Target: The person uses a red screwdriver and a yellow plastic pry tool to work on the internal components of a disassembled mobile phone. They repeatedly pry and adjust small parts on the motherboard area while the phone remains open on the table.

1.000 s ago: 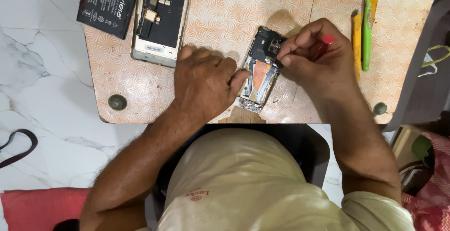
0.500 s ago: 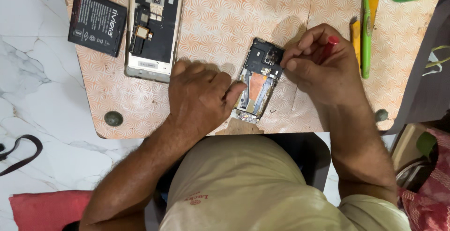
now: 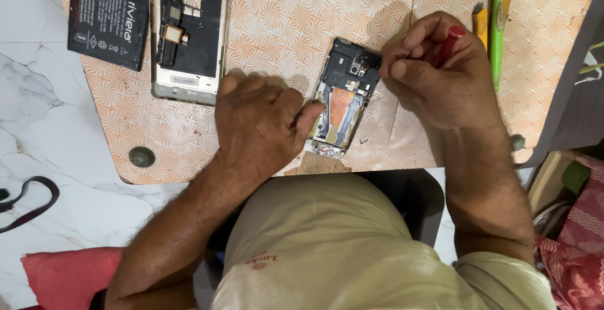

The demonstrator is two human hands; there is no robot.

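An opened phone frame (image 3: 345, 96) with bare circuit parts and an orange patch lies on the orange patterned board (image 3: 289, 14). My left hand (image 3: 258, 124) presses on its left edge, thumb against the frame. My right hand (image 3: 440, 74) grips a red-handled screwdriver (image 3: 448, 44), its tip down at the frame's upper right corner.
A second opened phone body (image 3: 189, 30) and a black battery (image 3: 108, 22) lie at the board's far left. Green and yellow tools (image 3: 496, 27) rest at the right. A black strap (image 3: 28, 200) lies on the white marble floor; red cloth (image 3: 63, 272) is at lower left.
The view has shifted slightly, so the board sits lower and further left in frame. Both hands stay on the phone frame, the right one still working with the screwdriver.
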